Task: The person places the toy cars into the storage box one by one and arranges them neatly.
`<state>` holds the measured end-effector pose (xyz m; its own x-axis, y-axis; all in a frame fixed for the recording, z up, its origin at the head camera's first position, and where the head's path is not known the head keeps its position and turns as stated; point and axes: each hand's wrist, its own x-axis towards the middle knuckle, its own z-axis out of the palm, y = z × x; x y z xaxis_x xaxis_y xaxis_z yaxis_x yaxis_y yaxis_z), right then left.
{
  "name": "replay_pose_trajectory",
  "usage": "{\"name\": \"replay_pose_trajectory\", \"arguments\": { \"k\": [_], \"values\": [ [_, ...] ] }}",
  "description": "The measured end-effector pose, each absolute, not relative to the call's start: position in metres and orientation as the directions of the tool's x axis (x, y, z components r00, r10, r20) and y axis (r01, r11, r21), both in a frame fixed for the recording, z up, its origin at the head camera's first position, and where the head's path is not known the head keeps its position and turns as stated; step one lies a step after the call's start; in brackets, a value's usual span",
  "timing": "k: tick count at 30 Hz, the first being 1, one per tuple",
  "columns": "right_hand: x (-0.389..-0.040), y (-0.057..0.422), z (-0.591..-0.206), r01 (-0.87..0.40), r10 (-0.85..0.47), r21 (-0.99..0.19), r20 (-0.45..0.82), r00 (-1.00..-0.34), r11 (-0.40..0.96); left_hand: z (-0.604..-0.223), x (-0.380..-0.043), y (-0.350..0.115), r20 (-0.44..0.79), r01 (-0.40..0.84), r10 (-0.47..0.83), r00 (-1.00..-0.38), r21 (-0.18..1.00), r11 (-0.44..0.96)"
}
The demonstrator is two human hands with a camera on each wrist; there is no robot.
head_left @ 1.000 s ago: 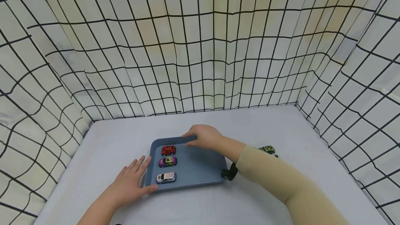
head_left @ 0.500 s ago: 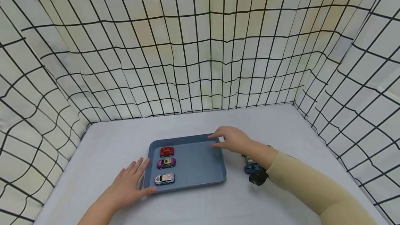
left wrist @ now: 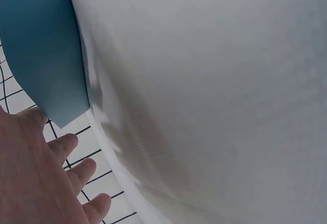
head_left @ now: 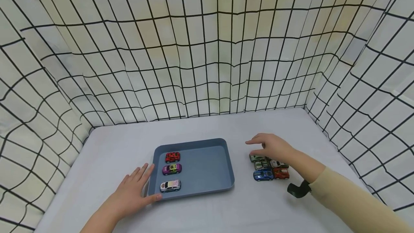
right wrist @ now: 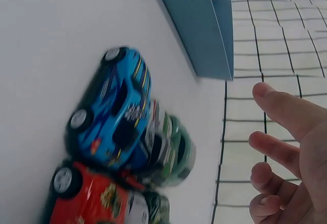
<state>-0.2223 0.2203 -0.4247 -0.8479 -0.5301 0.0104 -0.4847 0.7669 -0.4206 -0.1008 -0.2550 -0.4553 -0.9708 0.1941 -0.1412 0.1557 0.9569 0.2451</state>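
Observation:
My left hand (head_left: 130, 193) lies with spread fingers along the left side of the blue-grey tray (head_left: 207, 170), its thumb at the near left corner. A red toy car (head_left: 173, 157), a purple and yellow toy car (head_left: 171, 169) and a white toy car (head_left: 170, 186) stand in a column at the tray's left. Over the far side of a cluster of toy cars, my right hand (head_left: 275, 148) has thumb and index finger apart with nothing between them. That cluster includes a blue toy car (right wrist: 115, 109) and a red-orange toy car (right wrist: 89, 196); the hand partly hides its far cars.
All of this is on a table with a white cloth (head_left: 200, 215). White walls with a black grid (head_left: 207, 74) rise at the back and both sides. A dark strap-like piece (head_left: 299, 190) hangs by the right wrist.
My right hand has moved from over the tray rightward to the toy car cluster, uncovering the tray's right part. The left hand has stayed at the tray's side.

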Motion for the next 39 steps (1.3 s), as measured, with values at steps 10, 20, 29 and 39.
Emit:
{"name": "replay_pose_trajectory", "arguments": {
  "k": [10, 20, 29, 39],
  "values": [
    [-0.223, 0.241, -0.424, -0.433, -0.52, -0.459, -0.078, -0.85, 0.776, -0.459, -0.103, -0.259, -0.121, 0.155, 0.192, -0.974, 0.263, 0.952],
    [-0.236, 0.242, -0.436, -0.44, -0.549, -0.423, -0.179, -0.816, 0.792, -0.456, -0.103, -0.258, -0.141, 0.16, 0.199, -0.97, 0.246, 0.956],
    [-0.244, 0.237, -0.443, -0.38, -0.505, -0.398, -0.278, -0.817, 0.835, -0.462, -0.104, -0.258, -0.143, 0.16, 0.2, -0.969, 0.253, 0.954],
    [-0.244, 0.232, -0.443, -0.37, -0.501, -0.406, -0.289, -0.816, 0.836, -0.461, -0.103, -0.258, -0.152, 0.153, 0.194, -0.969, 0.247, 0.957]
  ]
}}
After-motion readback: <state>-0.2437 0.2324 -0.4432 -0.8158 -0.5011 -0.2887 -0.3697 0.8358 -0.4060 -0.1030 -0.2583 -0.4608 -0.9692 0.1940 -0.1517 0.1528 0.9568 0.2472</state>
